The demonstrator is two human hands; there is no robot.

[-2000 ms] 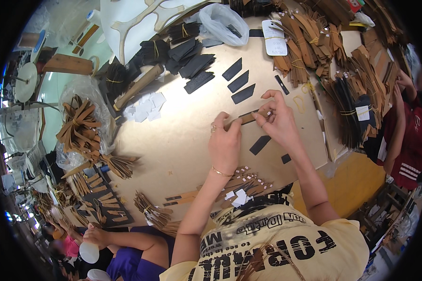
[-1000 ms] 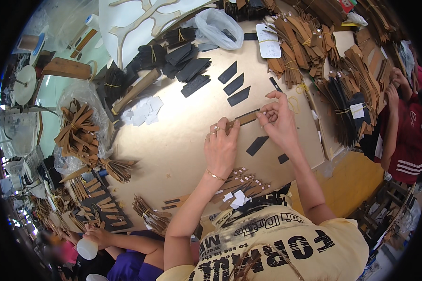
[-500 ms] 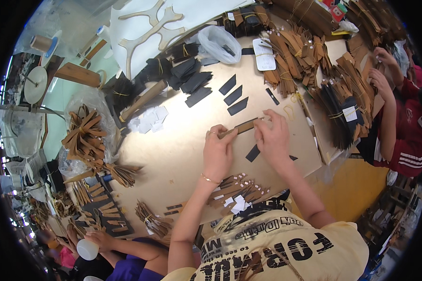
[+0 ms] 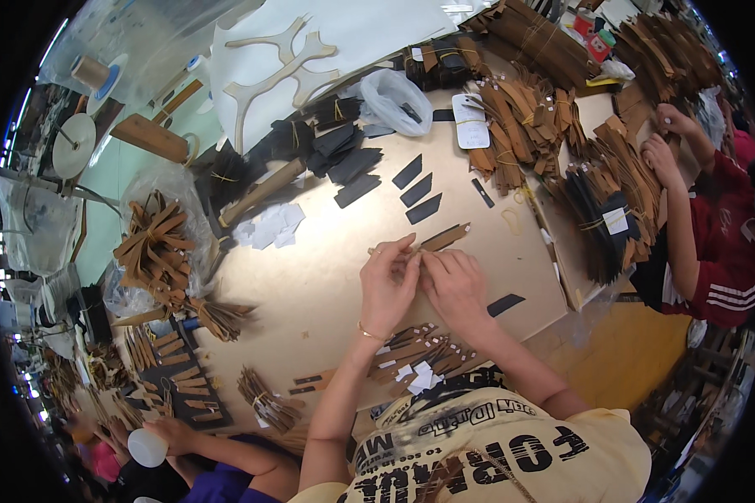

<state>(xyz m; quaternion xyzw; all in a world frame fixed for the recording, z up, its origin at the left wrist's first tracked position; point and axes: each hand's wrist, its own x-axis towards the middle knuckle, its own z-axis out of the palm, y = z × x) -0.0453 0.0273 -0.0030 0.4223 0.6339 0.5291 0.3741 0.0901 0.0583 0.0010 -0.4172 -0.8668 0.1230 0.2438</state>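
Both my hands meet over the middle of the table. Fingers of my left hand (image 4: 386, 287) are closed around the near end of a brown leather strip (image 4: 449, 237) with a dark edge. My right hand (image 4: 460, 289) pinches at that same end, its fingertips touching the left ones, which hide the grip. The strip's far end, with a small white tag, points up to the right. Three black slanted pieces (image 4: 417, 190) lie in a row beyond my hands. A dark piece (image 4: 505, 303) lies right of my right wrist. Below, tagged brown strips (image 4: 428, 348) spread near my body.
Black piles (image 4: 344, 151), a plastic bag (image 4: 394, 101) and bundled brown strips (image 4: 520, 126) line the far side. White paper slips (image 4: 270, 225) and a brown bundle (image 4: 155, 243) are left. Co-workers' hands are at the right (image 4: 667, 151) and lower left (image 4: 172, 436).
My right hand has moved left and nearer, up against my left hand. The strip now sticks out beyond both hands instead of being stretched between them. The view has shifted slightly.
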